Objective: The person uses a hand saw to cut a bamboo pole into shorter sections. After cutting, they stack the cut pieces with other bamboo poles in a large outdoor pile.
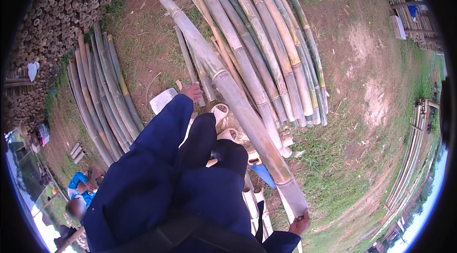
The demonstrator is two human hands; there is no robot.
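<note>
A long, thick bamboo pole (240, 105) runs diagonally in front of me, from the far left down to the near right. My right hand (300, 223) is closed on its near end, thumb at the rim. My left hand (192, 92) is left of the pole, beside a thinner bamboo length (184, 53). Its fingers look curled, and what they hold, if anything, is hidden. A white object (163, 100) lies beside that sleeve. Close to my knees are cut bamboo pieces (220, 111) with open ends. Under the pole, by my right knee, lies a handsaw (262, 176) with a blue blade.
Many long bamboo poles (252, 38) lie side by side ahead, with another row (102, 96) at left. A large stack of cut bamboo (62, 10) rises at far left. A person in blue (83, 188) sits at lower left. More poles (409, 153) rest at right.
</note>
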